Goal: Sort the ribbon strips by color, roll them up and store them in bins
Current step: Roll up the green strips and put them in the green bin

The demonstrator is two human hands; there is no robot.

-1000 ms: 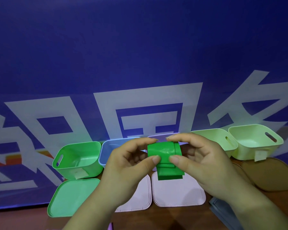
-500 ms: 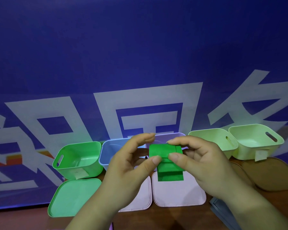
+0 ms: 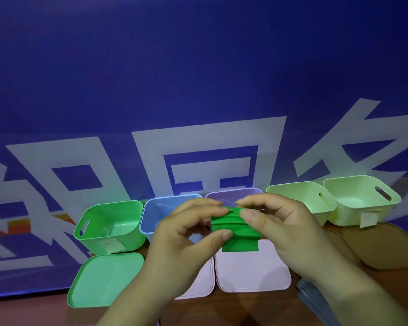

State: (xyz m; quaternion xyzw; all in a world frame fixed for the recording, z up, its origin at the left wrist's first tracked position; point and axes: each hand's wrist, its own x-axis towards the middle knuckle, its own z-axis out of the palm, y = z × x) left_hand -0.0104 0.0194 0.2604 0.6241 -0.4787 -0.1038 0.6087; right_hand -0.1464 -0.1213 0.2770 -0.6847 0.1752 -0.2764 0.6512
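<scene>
While both hands hover above the pink lid (image 3: 252, 271), the left hand (image 3: 186, 241) and right hand (image 3: 280, 229) pinch a partly rolled green ribbon strip (image 3: 236, 229) between thumbs and fingertips, its loose end hanging down over that lid.

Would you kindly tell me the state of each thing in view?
green ribbon: partly rolled, tail hanging.
left hand: pinches the ribbon.
right hand: pinches the ribbon.
green bin: upright, uncovered.
green lid: lying flat, off bin.
blue bin: upright, uncovered.
rightmost bin: upright, uncovered.
pale neighbour: upright, uncovered.
</scene>
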